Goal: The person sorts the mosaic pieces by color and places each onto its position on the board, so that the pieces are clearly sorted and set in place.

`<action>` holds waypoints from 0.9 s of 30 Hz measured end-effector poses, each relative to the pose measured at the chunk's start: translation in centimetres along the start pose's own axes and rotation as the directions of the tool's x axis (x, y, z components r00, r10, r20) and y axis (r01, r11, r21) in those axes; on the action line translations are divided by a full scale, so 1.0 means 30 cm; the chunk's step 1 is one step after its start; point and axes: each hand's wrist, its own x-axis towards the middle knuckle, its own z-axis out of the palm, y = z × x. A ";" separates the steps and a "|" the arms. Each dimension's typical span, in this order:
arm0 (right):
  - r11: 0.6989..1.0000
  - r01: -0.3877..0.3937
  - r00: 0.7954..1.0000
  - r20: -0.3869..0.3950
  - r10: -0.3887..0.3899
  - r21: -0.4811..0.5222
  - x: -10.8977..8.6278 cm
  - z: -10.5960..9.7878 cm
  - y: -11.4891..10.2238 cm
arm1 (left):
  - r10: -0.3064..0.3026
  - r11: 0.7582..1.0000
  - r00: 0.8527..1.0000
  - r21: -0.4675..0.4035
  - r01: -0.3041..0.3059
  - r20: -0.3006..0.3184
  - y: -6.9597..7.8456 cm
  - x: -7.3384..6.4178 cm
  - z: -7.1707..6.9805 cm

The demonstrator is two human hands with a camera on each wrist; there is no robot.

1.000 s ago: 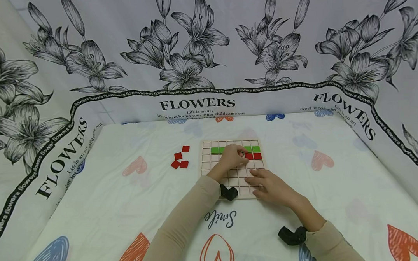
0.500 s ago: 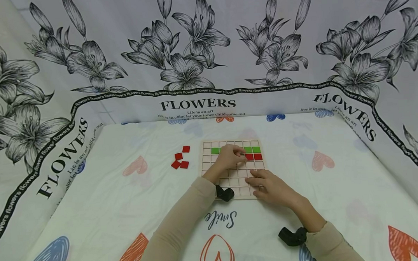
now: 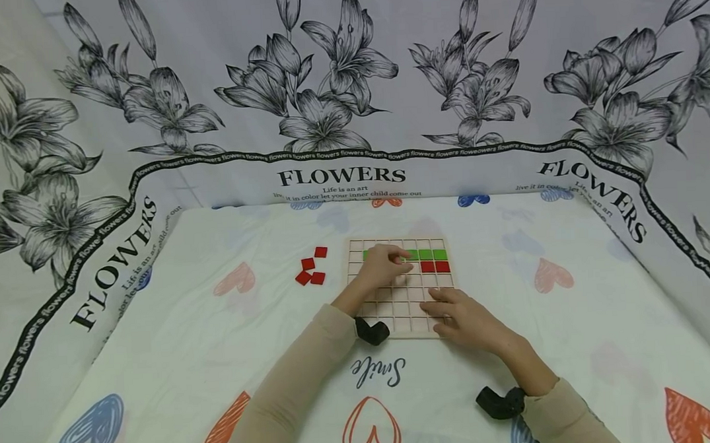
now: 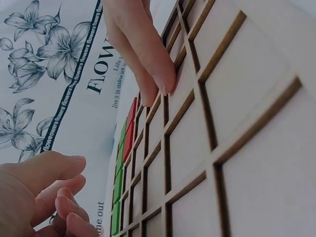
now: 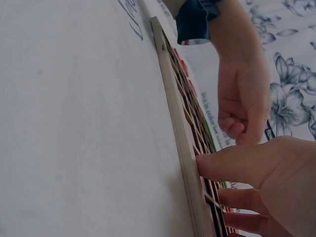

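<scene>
A wooden grid board (image 3: pixel 404 325) lies flat on the cloth. Green square tiles (image 3: pixel 432 254) fill part of one of its far rows, some hidden behind my left hand. Two red square tiles (image 3: pixel 435 267) sit side by side in the row just nearer, at the right end. Over the board's left half is my left hand (image 3: pixel 382 265), its fingers loosely bent with nothing between thumb and fingertips in the left wrist view. My right hand (image 3: pixel 469 317) rests at the near right part of the board, fingers spread over the grid and thumb at the near edge.
Several loose red tiles (image 3: pixel 318 278) lie on the cloth left of the board. Both wrists wear black devices (image 3: pixel 501 402). A flower-printed curtain (image 3: pixel 350 116) hangs behind the heart-printed tablecloth (image 3: pixel 176 348).
My left hand has drawn back to the left from the red tiles on the board, uncovering more of the green row. The right hand stays put. The head view has shifted slightly.
</scene>
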 end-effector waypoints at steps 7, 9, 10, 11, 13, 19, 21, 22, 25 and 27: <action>1.000 -0.002 1.000 -0.008 0.002 -0.007 -0.002 0.002 -0.004 | 0.046 0.999 0.998 0.019 -0.045 -0.040 0.001 -0.021 -0.028; 1.000 0.000 1.000 -0.015 0.000 -0.011 -0.001 0.004 -0.005 | 0.045 0.999 0.998 0.017 -0.044 -0.051 0.000 -0.028 -0.035; 1.000 -0.001 1.000 -0.017 0.001 -0.009 0.000 0.006 -0.006 | 0.040 0.999 0.998 0.013 -0.039 -0.053 0.000 -0.032 -0.038; 1.000 -0.001 1.000 -0.018 0.001 -0.008 0.001 0.006 -0.006 | 0.038 0.999 0.998 0.011 -0.037 -0.056 0.000 -0.037 -0.042; 1.000 -0.001 1.000 -0.017 0.001 -0.007 0.001 0.006 -0.006 | 0.030 1.000 0.998 0.005 -0.030 -0.058 -0.001 -0.047 -0.049; 1.000 -0.015 1.000 0.001 0.015 -0.008 -0.002 0.002 -0.004 | 0.046 0.999 0.996 0.004 -0.045 -0.073 -0.006 -0.078 -0.075; 1.000 -0.016 1.000 0.004 0.016 -0.007 -0.002 0.002 -0.003 | 0.048 0.999 0.996 0.008 -0.047 -0.079 -0.009 -0.089 -0.084; 1.000 -0.018 1.000 0.005 0.018 -0.005 -0.002 0.002 -0.003 | 0.048 0.999 0.996 0.009 -0.047 -0.082 -0.010 -0.094 -0.089; 1.000 -0.021 1.000 0.007 0.021 -0.003 -0.002 0.003 -0.002 | 0.048 0.999 0.995 0.015 -0.047 -0.087 -0.017 -0.107 -0.100; 1.000 -0.022 1.000 0.007 0.022 -0.002 -0.002 0.003 -0.003 | 0.053 0.998 0.994 0.022 -0.051 -0.092 -0.021 -0.114 -0.109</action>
